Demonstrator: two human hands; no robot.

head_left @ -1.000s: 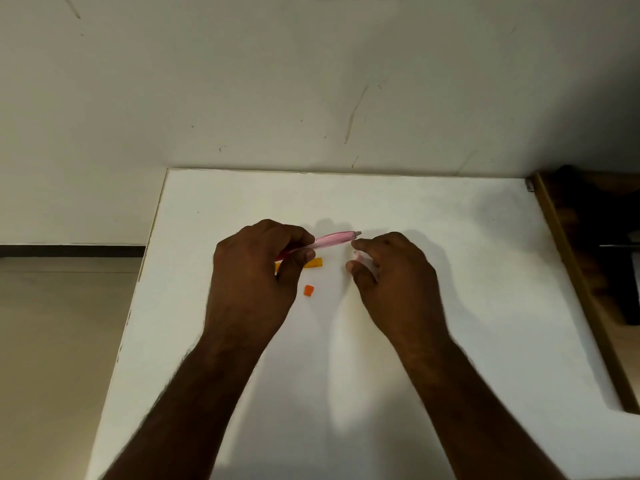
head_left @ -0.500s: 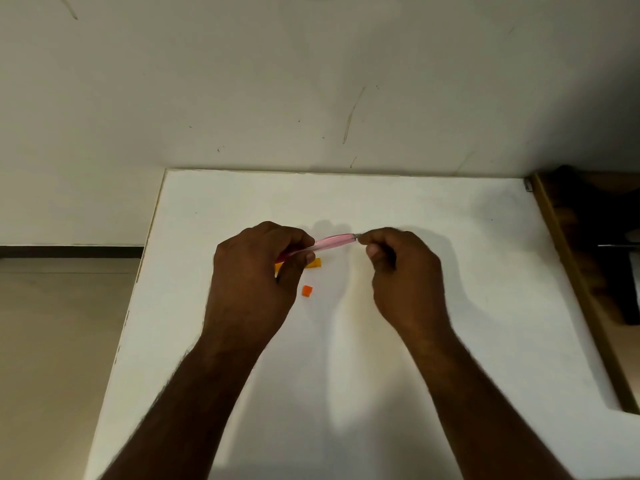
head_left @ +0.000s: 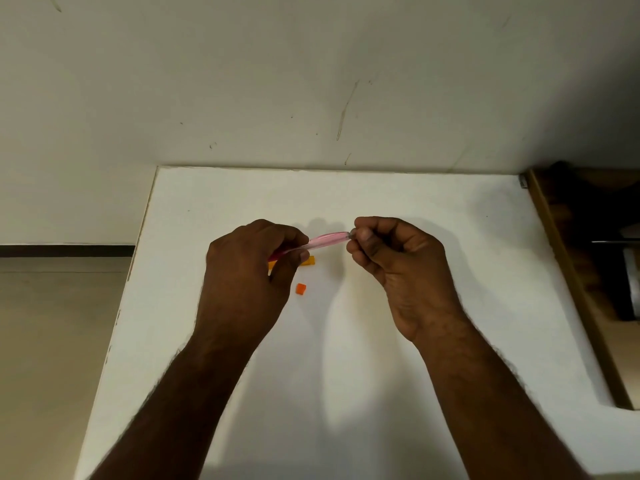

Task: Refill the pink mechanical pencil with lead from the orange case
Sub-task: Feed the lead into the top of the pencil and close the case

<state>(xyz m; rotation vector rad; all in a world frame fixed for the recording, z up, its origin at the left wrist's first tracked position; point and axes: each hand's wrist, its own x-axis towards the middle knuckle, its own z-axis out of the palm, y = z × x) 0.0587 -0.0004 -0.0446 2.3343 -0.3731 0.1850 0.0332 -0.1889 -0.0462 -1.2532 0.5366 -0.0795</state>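
Observation:
My left hand (head_left: 249,271) grips the lower part of the pink mechanical pencil (head_left: 325,240), which it holds above the white table (head_left: 433,220), slanting up to the right. My right hand (head_left: 398,261) pinches the pencil's upper right end between thumb and forefinger. What is between those fingertips is too small to tell. The orange case (head_left: 308,261) lies on the table under the pencil, mostly hidden behind my left fingers. Its small orange cap (head_left: 301,289) lies loose just in front of it.
The table's left edge (head_left: 138,244) drops to a beige floor. A wall rises right behind the table. A brown wooden frame (head_left: 568,271) borders the table on the right, with dark objects beyond it.
My right hand rose from just below the pencil's tip and closed its thumb and forefinger on the pencil's right end. My left hand and the pencil stayed nearly still.

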